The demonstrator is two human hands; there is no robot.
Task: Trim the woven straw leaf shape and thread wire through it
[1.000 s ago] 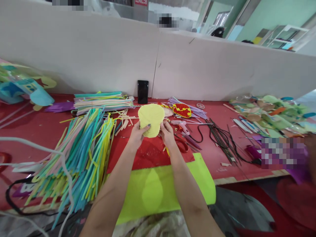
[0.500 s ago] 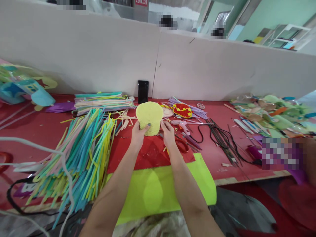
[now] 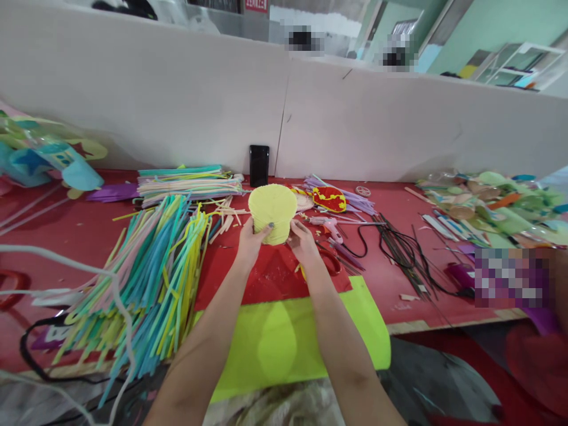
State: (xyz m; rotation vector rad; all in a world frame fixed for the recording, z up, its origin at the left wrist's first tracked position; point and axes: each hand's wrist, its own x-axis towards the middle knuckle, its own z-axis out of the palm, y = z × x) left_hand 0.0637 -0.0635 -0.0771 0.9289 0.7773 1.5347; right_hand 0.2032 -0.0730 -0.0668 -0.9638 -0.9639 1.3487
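A pale yellow foam piece (image 3: 272, 208), rounded on top and narrowing downward, is held up over the red table (image 3: 80, 228) between both hands. My left hand (image 3: 252, 242) grips its lower left edge, thumb in front. My right hand (image 3: 304, 243) pinches its lower right edge. Under my forearms lies a lime-green foam sheet (image 3: 284, 337) that overhangs the table's front edge, with a red sheet (image 3: 270, 275) just beyond it.
A big heap of coloured foam strips (image 3: 151, 272) fills the left. A black phone (image 3: 259, 165) leans on the white partition. A glue gun (image 3: 326, 223), red scissors (image 3: 331, 260), black wires (image 3: 399, 248) and a red-yellow cutout (image 3: 329, 199) lie right of my hands. A co-worker's sleeve (image 3: 539, 355) shows at far right.
The yellow foam piece has tilted back and curved, so it now looks shorter and more rounded. Both hands stayed on its lower edges, moving slightly closer together.
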